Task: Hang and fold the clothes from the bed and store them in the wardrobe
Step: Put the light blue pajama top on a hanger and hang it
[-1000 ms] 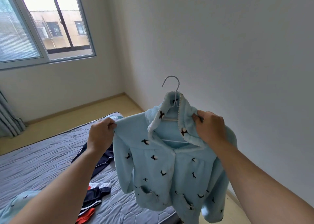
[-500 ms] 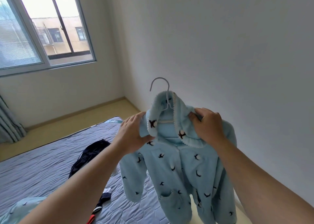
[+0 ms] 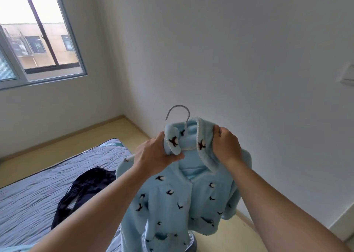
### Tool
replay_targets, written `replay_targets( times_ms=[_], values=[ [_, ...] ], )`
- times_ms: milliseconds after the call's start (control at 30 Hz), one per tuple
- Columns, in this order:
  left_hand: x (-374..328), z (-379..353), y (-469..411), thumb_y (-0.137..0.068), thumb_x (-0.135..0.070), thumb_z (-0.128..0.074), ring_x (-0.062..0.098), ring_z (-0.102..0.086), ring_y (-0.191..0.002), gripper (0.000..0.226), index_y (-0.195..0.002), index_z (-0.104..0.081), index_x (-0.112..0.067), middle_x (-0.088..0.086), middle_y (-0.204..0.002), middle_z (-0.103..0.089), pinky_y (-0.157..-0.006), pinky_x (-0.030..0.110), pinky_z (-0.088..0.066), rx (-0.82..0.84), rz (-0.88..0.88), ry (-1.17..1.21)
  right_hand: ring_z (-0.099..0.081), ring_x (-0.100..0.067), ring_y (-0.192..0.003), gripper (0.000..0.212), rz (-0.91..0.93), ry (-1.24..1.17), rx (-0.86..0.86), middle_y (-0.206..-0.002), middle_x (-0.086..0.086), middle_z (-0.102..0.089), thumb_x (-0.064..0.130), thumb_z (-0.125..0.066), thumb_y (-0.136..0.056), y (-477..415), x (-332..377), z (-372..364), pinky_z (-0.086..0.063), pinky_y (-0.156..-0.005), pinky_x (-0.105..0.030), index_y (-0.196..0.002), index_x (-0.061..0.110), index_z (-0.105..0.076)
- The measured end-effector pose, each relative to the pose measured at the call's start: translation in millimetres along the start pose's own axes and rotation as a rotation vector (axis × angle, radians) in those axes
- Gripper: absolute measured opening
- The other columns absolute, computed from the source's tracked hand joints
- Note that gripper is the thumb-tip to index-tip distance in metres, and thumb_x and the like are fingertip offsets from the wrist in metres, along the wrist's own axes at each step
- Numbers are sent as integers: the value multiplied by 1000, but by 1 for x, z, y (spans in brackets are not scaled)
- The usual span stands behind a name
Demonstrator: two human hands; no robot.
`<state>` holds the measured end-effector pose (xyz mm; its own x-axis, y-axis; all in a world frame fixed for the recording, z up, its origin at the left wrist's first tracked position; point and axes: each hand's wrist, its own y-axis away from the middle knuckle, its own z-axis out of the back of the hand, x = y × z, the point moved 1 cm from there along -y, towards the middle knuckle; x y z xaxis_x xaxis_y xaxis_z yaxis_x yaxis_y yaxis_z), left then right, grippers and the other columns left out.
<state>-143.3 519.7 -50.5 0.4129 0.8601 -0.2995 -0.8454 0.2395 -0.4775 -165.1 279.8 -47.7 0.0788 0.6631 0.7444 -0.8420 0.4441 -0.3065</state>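
The left hand (image 3: 155, 156) has its grip curled round one side of the collar (image 3: 173, 141) of the pale blue jacket (image 3: 172, 198). The right hand (image 3: 226, 146) pinches the collar's other side. Both forearms reach up and forward. The jacket hangs in the air on a hanger (image 3: 189, 115), whose hook stands free above the collar. Below and left of the jacket lies the bed (image 3: 28, 194), with a dark garment (image 3: 84, 190) on it. The white wall (image 3: 229, 60) is close behind the jacket, and bare floor (image 3: 229, 238) shows beneath it.

A window (image 3: 38, 35) frames a tan building (image 3: 65, 57); white wall (image 3: 229, 50), pale floor (image 3: 107, 135), switch plate (image 3: 347, 73).
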Motion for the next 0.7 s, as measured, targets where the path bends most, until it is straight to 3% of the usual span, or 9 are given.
replay_targets(
  times_ms=[100,267,333,400,467,500,600,667,700],
  values=[
    [-12,-3,-3,-57,-90,-56,16,-60,-71,79,-116,-51,-38,-14,-82,-67,-62,30,-38,33,-54,11,-58,-30,-89,49,-129,61,-99,-100,-7,-69,45,-18,-106,-1,4,4,-40,-90,-45,-91,21,-58],
    [-34,-13,-1,-56,-91,-55,12,-53,-67,74,-110,-51,-41,-19,-74,-59,-62,30,-41,86,-121,21,-58,-35,-107,47,-327,19,-135,-112,-10,-68,40,-17,-106,-9,4,7,-29,-95,-49,-95,18,-58],
    [-34,-18,-1,-56,-88,-59,11,-55,-70,73,-112,-54,-41,-18,-78,-64,-63,30,-43,61,-63,78,-58,-34,-108,49,-275,9,-108,-113,-10,-67,41,-21,-107,-5,-2,7,-32,-96,-46,-106,14,-62],
    [-29,-22,-2,-55,-83,-65,12,-59,-74,67,-107,-57,-42,-18,-78,-65,-63,31,-44,47,7,153,-60,-27,-108,35,-165,-168,-31,-115,-7,-67,33,-33,-106,0,-8,14,-41,-91,-37,-111,15,-63],
    [-23,-26,-2,-56,-78,-72,12,-60,-74,56,-95,-55,-42,-18,-75,-63,-61,31,-43,41,70,208,-63,-6,-95,27,-59,-393,174,-111,3,-68,23,-49,-92,4,-17,31,-47,-76,-21,-115,25,-63],
    [-21,-28,-3,-56,-78,-73,12,-60,-74,55,-92,-54,-41,-17,-75,-63,-60,31,-42,40,94,230,-63,-1,-89,40,-8,-408,323,-109,7,-68,23,-54,-81,5,-23,39,-47,-70,-16,-120,30,-61],
    [-23,-35,-5,-52,-81,-71,7,-60,-71,57,-88,-55,-40,-17,-73,-64,-56,27,-41,54,110,264,-63,-9,-98,64,148,-44,591,-117,12,-63,26,-67,-75,9,-39,52,-48,-74,-21,-135,34,-47],
    [-33,-40,-8,-50,-83,-71,1,-57,-70,60,-91,-52,-44,-21,-73,-62,-55,23,-39,99,78,269,-61,-13,-96,45,204,151,510,-111,8,-64,35,-71,-83,9,-52,54,-48,-76,-30,-124,27,-55],
    [-39,-42,-9,-49,-84,-70,-2,-55,-71,62,-94,-49,-47,-24,-74,-60,-56,22,-38,133,49,262,-62,-13,-91,32,159,123,456,-104,9,-66,39,-70,-86,9,-57,58,-51,-74,-32,-113,26,-60]
  ],
)
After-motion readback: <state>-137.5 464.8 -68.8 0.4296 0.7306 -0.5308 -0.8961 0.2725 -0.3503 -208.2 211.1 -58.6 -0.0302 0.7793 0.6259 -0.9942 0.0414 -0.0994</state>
